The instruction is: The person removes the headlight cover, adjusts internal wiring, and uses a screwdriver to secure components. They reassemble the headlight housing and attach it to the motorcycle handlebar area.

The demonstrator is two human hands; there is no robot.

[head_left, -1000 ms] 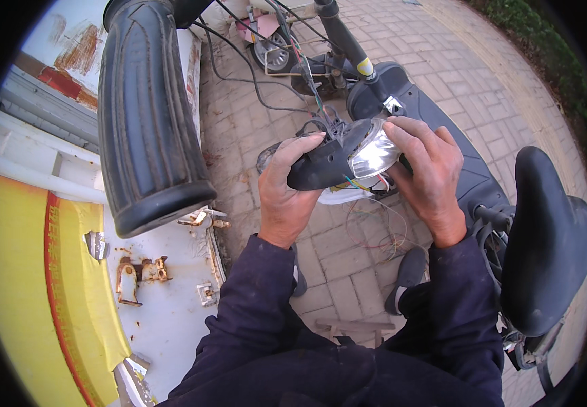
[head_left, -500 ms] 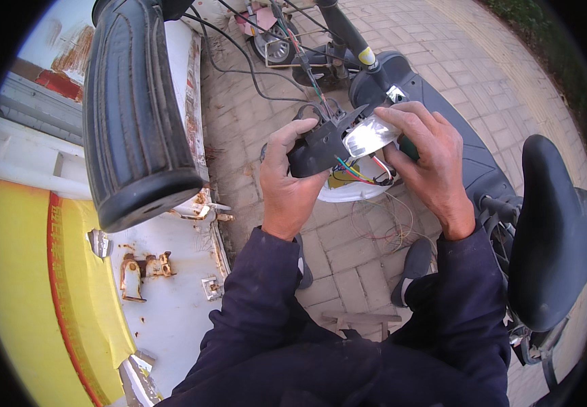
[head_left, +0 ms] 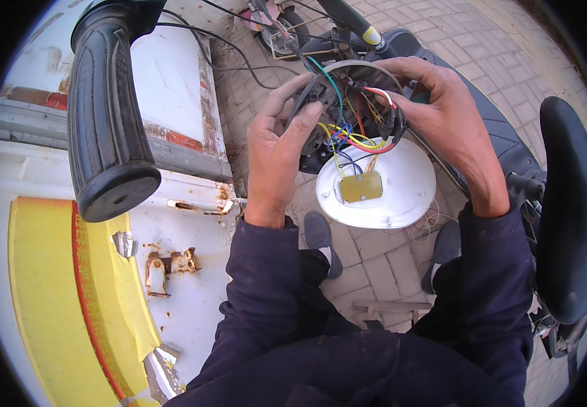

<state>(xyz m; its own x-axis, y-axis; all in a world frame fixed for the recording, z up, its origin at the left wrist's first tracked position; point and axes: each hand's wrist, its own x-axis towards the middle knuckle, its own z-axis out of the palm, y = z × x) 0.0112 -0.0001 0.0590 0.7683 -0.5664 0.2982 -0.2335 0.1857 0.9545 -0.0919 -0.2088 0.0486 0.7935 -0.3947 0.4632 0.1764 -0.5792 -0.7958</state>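
A black plastic light housing [head_left: 320,93] with its inside turned toward me is between my hands. My left hand [head_left: 276,146] grips its left edge, thumb in front and fingers behind. My right hand [head_left: 446,119] is closed on its right side, beside a black-wrapped wire bundle [head_left: 394,126]; some of those fingers are hidden behind the housing. Loose yellow, blue, red and green wires [head_left: 354,139] spill out of it. They run down to a yellowish rectangular plate [head_left: 361,188] on a white oval shell [head_left: 408,186], which hangs just below my hands.
A black handlebar grip [head_left: 110,129] rises at the left, before a rusty white panel [head_left: 191,285] with a yellow sheet [head_left: 49,292]. A black saddle [head_left: 568,217] stands at the right. Dark cables [head_left: 239,68] cross above the brick paving [head_left: 368,271]. Behind is a small wheel [head_left: 290,34].
The housing has been turned so its wired inside faces me, and its silvery face no longer shows. The white shell and its plate have come into fuller view. My right hand has shifted right.
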